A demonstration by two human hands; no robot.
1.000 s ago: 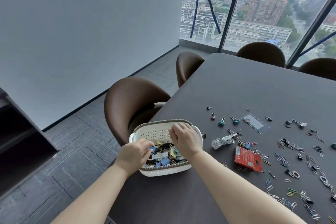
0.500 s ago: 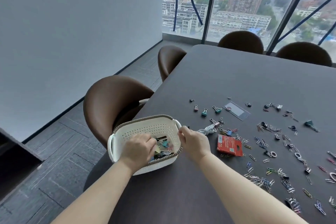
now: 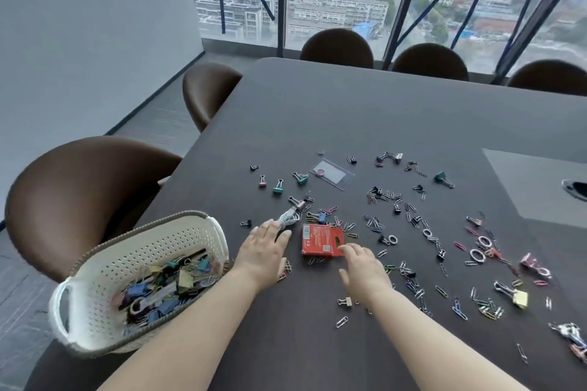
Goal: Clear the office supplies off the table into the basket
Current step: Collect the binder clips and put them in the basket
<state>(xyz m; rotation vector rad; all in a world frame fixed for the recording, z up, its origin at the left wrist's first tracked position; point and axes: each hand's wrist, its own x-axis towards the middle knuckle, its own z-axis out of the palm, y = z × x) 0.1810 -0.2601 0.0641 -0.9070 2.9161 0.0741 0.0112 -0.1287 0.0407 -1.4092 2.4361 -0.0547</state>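
Basket [image 3: 178, 235]: our left forearm hides its near right rim.
Basket contents: blurred; we cannot count the clips.
Red box [image 3: 320, 240]: print too small to read.
Clips at lower right [image 3: 571, 338]: cut off by the frame edge.

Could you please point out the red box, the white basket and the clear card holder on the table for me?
red box [image 3: 321, 240]: head view, middle of its top face.
white basket [image 3: 152, 240]: head view, perforated far wall.
clear card holder [image 3: 332, 174]: head view, centre of the sleeve.
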